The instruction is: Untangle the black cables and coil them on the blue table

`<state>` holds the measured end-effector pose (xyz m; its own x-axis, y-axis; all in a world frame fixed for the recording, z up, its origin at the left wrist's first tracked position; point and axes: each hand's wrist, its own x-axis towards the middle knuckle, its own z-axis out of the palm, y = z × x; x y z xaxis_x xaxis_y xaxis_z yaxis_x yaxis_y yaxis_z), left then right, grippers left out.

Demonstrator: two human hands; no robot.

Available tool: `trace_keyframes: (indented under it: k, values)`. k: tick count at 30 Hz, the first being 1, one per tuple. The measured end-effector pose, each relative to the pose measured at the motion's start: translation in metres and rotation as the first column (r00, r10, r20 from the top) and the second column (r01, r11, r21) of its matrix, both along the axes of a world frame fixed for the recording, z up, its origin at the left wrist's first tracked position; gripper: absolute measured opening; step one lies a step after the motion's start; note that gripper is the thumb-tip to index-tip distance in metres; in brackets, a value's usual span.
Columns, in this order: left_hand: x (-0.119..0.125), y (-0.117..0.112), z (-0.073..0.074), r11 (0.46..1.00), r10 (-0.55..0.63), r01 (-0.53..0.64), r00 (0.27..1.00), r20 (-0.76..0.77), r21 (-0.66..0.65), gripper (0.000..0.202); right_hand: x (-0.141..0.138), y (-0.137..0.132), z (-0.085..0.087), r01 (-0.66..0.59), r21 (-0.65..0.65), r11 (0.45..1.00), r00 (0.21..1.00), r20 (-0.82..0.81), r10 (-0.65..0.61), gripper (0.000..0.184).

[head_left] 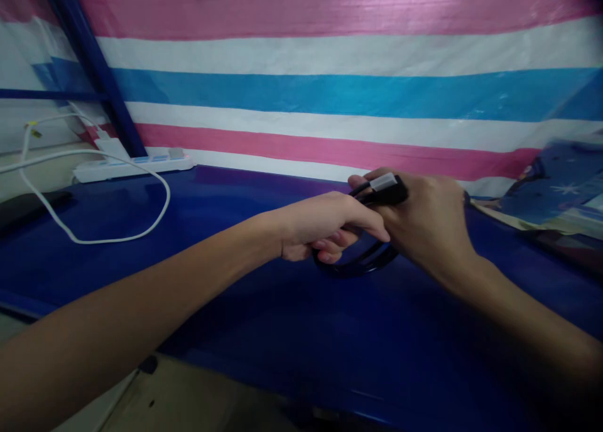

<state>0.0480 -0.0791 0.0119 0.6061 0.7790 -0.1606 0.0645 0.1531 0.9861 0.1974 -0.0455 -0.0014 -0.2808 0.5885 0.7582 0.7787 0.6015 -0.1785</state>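
Note:
A black cable is wound into a loose coil and held between both hands above the blue tabletop. One end carries a plug with a black body and a silvery metal tip, sticking out over the top of the hands. My left hand is closed round the near left side of the coil, its index finger stretched across toward the other hand. My right hand is wrapped round the right side, close behind the plug. Part of the coil is hidden by the fingers.
A white power strip with a charger plugged in stands at the back left. Its white cord loops over the blue table. A dark flat object lies far left. Striped sheeting hangs behind; a blue patterned item is at right.

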Motion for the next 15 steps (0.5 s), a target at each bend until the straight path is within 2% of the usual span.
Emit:
trace_keyframes:
  k: [2,3,5,7,8,10,12,13,15]
  values:
    - [-0.001,0.001,0.001,0.997,0.050,-0.048,0.998,-0.035,0.068,0.036,-0.001,-0.001,0.002,0.133,0.108,0.985,0.990,0.019,-0.136,0.026]
    - [-0.001,0.001,0.001,0.991,0.079,-0.073,0.996,-0.043,0.109,0.034,0.000,0.000,0.004,0.131,0.101,0.986,0.991,0.009,-0.133,0.030]
    - [0.000,0.002,-0.001,0.977,0.110,-0.102,0.994,-0.030,0.189,0.033,0.001,0.001,0.005,-0.016,-0.060,0.998,0.999,-0.048,0.013,0.036]
    - [0.001,0.003,-0.004,0.958,0.130,-0.126,0.991,-0.001,0.259,0.032,0.001,0.002,0.005,-0.220,-0.267,0.938,0.969,-0.172,0.178,0.035]
    - [0.001,0.003,-0.005,0.947,0.146,-0.141,0.989,0.006,0.288,0.033,0.001,0.003,0.005,-0.304,-0.316,0.899,0.941,-0.245,0.232,0.029]
    - [0.002,0.005,-0.007,0.924,0.177,-0.167,0.984,0.000,0.344,0.035,0.000,0.004,0.004,-0.415,-0.320,0.852,0.882,-0.371,0.291,0.014]
    - [0.002,0.006,-0.007,0.889,0.198,-0.179,0.980,-0.002,0.422,0.037,-0.002,0.005,0.004,-0.439,-0.356,0.825,0.854,-0.452,0.259,0.012]
    - [0.002,0.007,-0.007,0.859,0.221,-0.202,0.975,0.015,0.470,0.037,-0.003,0.006,0.004,-0.420,-0.387,0.821,0.844,-0.498,0.197,0.014]
    - [0.002,0.009,-0.006,0.746,0.329,-0.335,0.937,0.120,0.575,0.031,-0.002,0.010,0.006,-0.395,-0.427,0.813,0.775,-0.630,0.046,0.014]
